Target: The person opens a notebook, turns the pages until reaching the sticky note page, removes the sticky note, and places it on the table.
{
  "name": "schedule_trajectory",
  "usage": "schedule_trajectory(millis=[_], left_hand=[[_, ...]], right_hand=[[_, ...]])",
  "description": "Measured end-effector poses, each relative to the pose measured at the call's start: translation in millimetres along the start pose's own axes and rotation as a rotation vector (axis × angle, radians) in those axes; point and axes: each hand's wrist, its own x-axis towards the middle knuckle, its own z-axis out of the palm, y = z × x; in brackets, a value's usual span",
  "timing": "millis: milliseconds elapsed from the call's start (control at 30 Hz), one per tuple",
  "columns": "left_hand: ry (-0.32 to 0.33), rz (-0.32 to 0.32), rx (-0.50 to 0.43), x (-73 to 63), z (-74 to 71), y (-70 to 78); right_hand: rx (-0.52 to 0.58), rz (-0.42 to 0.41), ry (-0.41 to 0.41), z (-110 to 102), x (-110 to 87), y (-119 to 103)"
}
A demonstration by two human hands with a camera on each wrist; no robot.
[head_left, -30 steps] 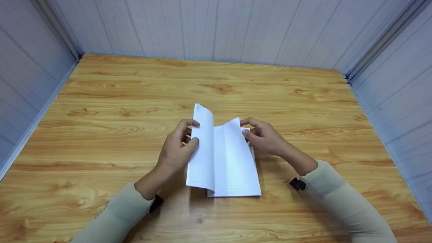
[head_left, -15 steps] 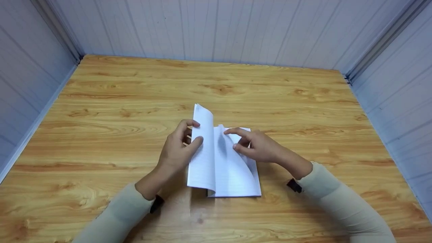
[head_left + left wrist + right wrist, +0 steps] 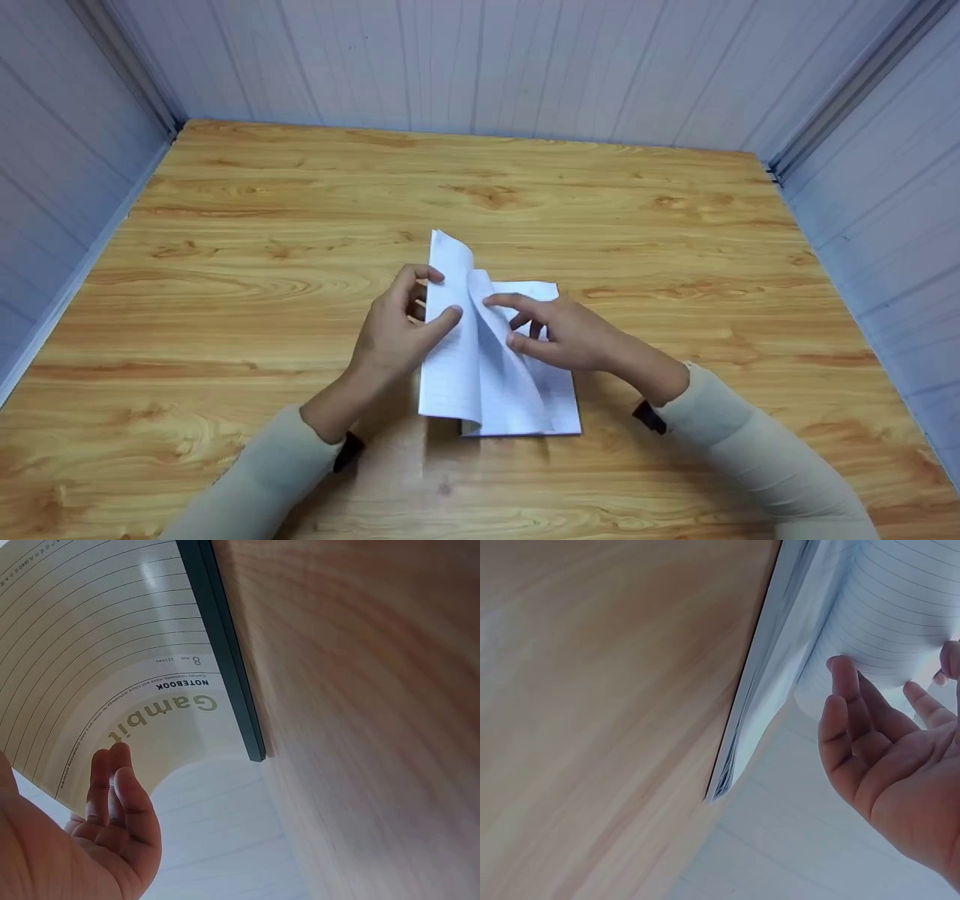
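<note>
An open notebook (image 3: 561, 401) with ruled white pages lies on the wooden table. My left hand (image 3: 391, 326) holds the raised left-hand sheets (image 3: 450, 367), thumb on the front and fingers behind. From the left wrist view, the cover (image 3: 165, 630) behind these sheets is cream, lined and printed "Gambit NOTEBOOK", with a dark green spine strip (image 3: 225, 652). A single lifted page (image 3: 480, 285) curls over toward the left. Against it rests the extended index finger of my right hand (image 3: 576, 334), whose other fingers are loosely bent. Ruled lines on a curved page (image 3: 900, 607) show beyond the right fingertips.
The wood-grain table (image 3: 300, 202) spreads around the notebook on all sides. White panel walls (image 3: 480, 67) stand at its back, left and right. Black wrist devices (image 3: 649, 417) sit under both sleeve cuffs.
My right hand has moved left from the page's right edge, swinging that page over toward the spine. The left hand keeps its hold, its thumb sliding slightly right.
</note>
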Motion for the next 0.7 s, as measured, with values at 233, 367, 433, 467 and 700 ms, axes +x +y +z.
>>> schedule_trajectory(millis=[233, 367, 433, 467, 700], left_hand=[[-0.003, -0.007, 0.01, 0.3, 0.0, 0.5], [-0.005, -0.004, 0.012, -0.1, -0.4, 0.7], [-0.006, -0.002, 0.017, -0.3, -0.5, 0.8], [-0.006, -0.002, 0.021, -0.3, -0.6, 0.9], [-0.004, -0.01, 0.044, -0.3, -0.7, 1.5]], right_hand=[[-0.014, -0.049, 0.03, 3.3, 0.4, -2.5], [-0.033, -0.068, 0.03, 4.7, 0.7, -4.3], [-0.026, -0.082, 0.031, 5.2, 0.7, -5.0], [-0.02, -0.092, 0.031, 5.5, 0.7, -5.1], [-0.018, -0.15, 0.027, 6.7, 0.9, -6.7]])
